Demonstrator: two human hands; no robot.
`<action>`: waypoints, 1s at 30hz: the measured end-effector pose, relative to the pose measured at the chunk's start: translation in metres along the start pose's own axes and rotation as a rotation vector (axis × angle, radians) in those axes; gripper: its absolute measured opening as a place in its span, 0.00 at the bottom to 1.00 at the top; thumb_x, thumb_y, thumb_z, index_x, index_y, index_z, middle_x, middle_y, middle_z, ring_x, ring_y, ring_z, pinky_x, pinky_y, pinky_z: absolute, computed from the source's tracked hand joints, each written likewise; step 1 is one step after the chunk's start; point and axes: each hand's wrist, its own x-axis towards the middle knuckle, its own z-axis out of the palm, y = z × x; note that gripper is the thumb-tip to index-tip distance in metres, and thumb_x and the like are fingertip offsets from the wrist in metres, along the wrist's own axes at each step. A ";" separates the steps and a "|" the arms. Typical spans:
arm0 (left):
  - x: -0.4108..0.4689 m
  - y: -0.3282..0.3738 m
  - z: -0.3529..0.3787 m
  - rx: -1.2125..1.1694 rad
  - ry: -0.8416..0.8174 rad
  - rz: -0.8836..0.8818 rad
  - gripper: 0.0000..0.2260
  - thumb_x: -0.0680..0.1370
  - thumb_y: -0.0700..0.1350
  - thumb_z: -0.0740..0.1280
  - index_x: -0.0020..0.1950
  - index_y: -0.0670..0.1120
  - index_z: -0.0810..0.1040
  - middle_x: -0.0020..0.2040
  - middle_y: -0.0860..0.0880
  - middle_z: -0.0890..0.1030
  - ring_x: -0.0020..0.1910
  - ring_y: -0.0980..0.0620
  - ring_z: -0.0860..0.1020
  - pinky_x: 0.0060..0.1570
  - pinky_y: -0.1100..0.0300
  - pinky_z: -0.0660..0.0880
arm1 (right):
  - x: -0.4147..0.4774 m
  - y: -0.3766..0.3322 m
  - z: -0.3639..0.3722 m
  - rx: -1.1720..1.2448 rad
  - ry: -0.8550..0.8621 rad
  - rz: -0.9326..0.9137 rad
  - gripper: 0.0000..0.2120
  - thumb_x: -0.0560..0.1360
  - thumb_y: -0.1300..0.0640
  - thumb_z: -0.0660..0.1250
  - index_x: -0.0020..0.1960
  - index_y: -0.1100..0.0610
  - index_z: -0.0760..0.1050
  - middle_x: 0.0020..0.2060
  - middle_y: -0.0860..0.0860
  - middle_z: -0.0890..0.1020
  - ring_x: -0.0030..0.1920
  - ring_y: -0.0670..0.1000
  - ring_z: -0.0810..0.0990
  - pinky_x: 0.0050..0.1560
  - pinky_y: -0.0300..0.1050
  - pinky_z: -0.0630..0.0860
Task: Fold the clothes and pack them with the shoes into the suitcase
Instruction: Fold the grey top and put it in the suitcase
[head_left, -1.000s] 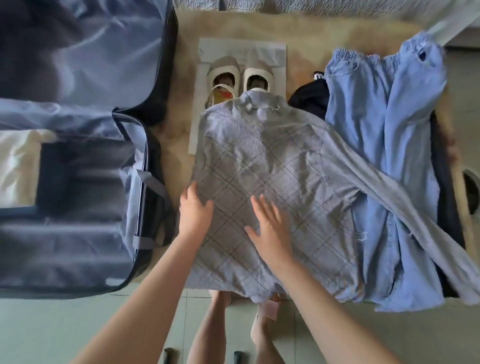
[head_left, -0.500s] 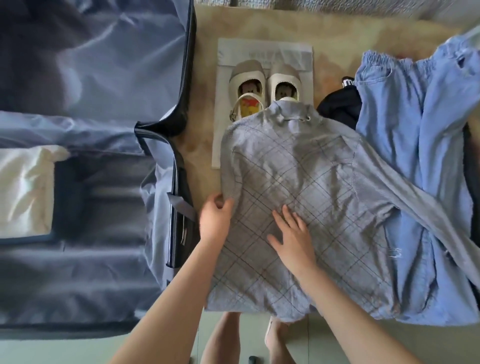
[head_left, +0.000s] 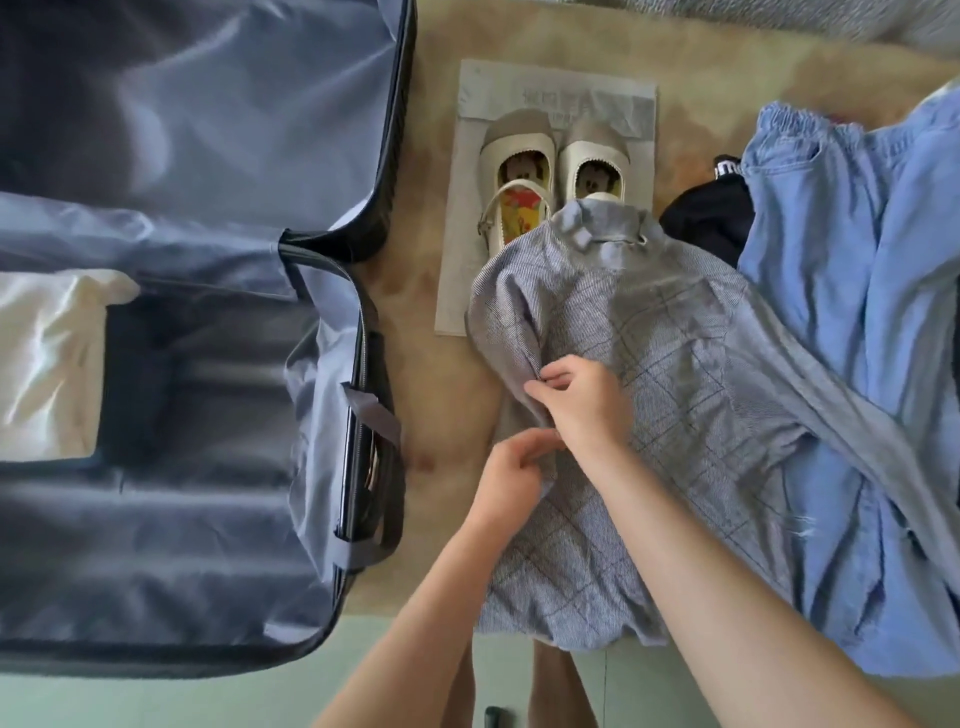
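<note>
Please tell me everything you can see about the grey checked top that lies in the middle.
The grey checked top looks like a soft knit with thin dark diamond lines and a short collar. It lies spread out, collar far from the person, overlapping the heels of the shoes. One long sleeve crosses the blue trousers on the right. Both the left hand and the right hand pinch its left edge.

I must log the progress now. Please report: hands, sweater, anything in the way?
Left hand and right hand both pinch the sweater at its edge. Spread out, one sleeve over blue trousers. Collar covers part of shoes; suitcase open.
</note>
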 end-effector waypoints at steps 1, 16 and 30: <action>0.000 0.002 -0.001 -0.002 0.018 0.005 0.26 0.68 0.21 0.52 0.54 0.42 0.80 0.51 0.48 0.82 0.48 0.63 0.78 0.51 0.73 0.72 | 0.001 0.001 0.001 -0.011 0.016 -0.009 0.12 0.70 0.44 0.72 0.49 0.50 0.81 0.43 0.45 0.84 0.45 0.49 0.82 0.39 0.42 0.71; 0.003 -0.003 -0.019 0.023 0.552 -0.025 0.10 0.80 0.40 0.62 0.60 0.46 0.77 0.54 0.54 0.80 0.53 0.59 0.77 0.53 0.64 0.72 | 0.010 0.041 -0.019 0.168 0.070 -0.045 0.06 0.76 0.57 0.68 0.50 0.58 0.80 0.39 0.47 0.79 0.41 0.50 0.79 0.41 0.44 0.74; 0.033 0.017 -0.015 -0.241 0.380 -0.279 0.06 0.70 0.44 0.76 0.43 0.47 0.82 0.40 0.51 0.83 0.39 0.54 0.79 0.43 0.61 0.77 | 0.007 0.067 -0.021 0.318 0.150 0.032 0.05 0.74 0.58 0.70 0.48 0.57 0.81 0.41 0.51 0.83 0.44 0.52 0.82 0.48 0.53 0.79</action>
